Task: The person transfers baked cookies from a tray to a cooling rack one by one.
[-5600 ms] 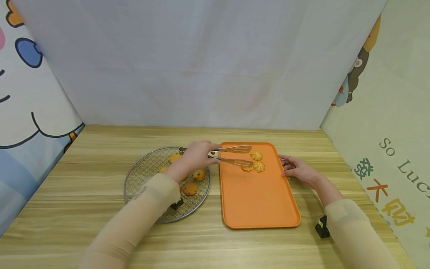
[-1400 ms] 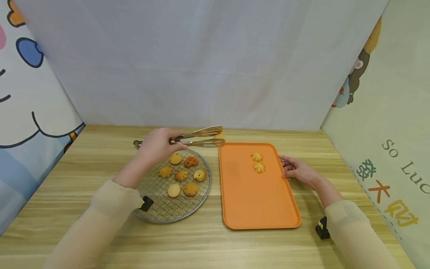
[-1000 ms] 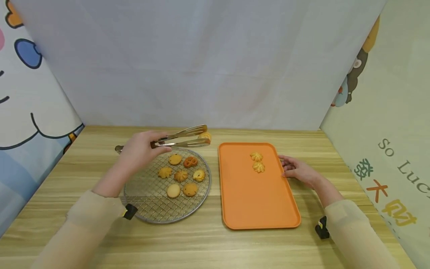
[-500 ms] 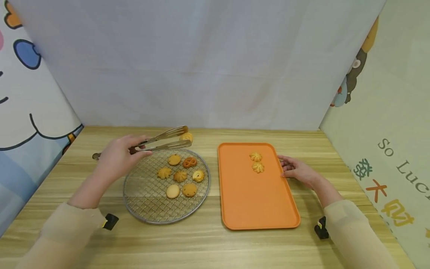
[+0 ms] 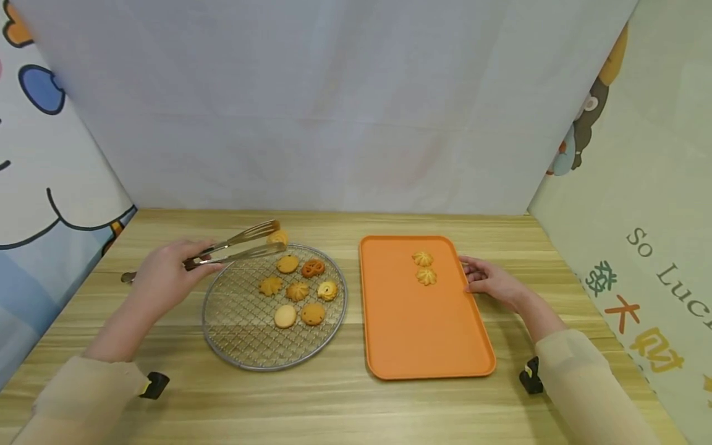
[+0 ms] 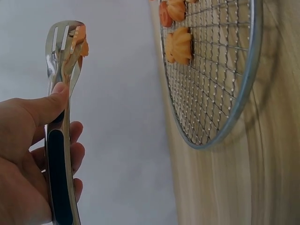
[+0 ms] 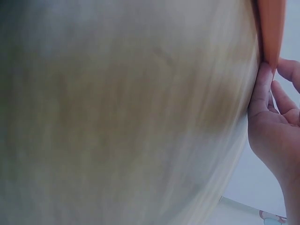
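Note:
My left hand [image 5: 169,272] grips metal tongs [image 5: 246,254] above the left back side of the round wire rack [image 5: 233,343]. Between the slotted tips is a golden piped butter cookie [image 5: 277,237], partly hidden by the tongs in the left wrist view. Several cookies lie on the rack, among them a piped cookie [image 5: 297,291], a pale round cookie [image 5: 285,316] and a brown pretzel-shaped cookie [image 5: 313,267]. To the right, my right hand [image 5: 495,283] holds the right rim of the orange tray [image 5: 423,340] between thumb and fingers. Two piped butter cookies [image 5: 426,276] sit towards the tray's back.
Rack and tray stand apart on a wood-grain table [image 5: 267,408]. A pale cloth wall [image 5: 334,123] closes off the back. Printed panels flank both sides, a cartoon one [image 5: 50,185] on the left and a lettered one [image 5: 639,247] on the right.
The tongs have taken one of three piped cookies off the tray, and my left hand has carried it left to over the rack's back edge. My right hand stays at the tray's rim.

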`<state>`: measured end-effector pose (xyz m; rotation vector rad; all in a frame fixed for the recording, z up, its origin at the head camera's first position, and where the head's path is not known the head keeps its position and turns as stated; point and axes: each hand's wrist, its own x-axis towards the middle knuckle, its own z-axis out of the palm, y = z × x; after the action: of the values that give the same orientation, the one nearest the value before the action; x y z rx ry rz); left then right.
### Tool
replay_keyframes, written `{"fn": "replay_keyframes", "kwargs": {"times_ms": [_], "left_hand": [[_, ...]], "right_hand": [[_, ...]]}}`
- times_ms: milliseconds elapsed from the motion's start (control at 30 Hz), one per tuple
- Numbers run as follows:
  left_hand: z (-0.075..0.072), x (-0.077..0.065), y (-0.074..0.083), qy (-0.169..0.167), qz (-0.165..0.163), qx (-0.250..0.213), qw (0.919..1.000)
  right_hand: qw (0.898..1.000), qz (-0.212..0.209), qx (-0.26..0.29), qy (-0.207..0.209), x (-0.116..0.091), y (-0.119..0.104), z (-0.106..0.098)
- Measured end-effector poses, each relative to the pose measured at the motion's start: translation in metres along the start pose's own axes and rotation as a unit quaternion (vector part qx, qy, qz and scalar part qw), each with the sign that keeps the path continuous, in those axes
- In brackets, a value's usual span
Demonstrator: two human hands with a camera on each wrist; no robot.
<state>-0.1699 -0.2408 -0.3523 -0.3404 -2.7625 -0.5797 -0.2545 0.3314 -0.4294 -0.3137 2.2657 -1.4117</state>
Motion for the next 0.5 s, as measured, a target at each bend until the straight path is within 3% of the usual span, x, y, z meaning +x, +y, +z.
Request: {"fn": "replay_keyframes", "kwargs": {"times_ms": [267, 500], "left_hand": [[0.008, -0.005, -0.018, 0.015, 0.012, 0.026, 0.9995], [0.021, -0.006, -0.033, -0.013, -0.001, 0.044, 0.9989]], "right_hand": [[1.000, -0.001, 0.006, 0.000, 0.000, 0.000, 0.000], [1.000, 0.001, 0.009, 0.001, 0.001, 0.003, 0.000]]}}
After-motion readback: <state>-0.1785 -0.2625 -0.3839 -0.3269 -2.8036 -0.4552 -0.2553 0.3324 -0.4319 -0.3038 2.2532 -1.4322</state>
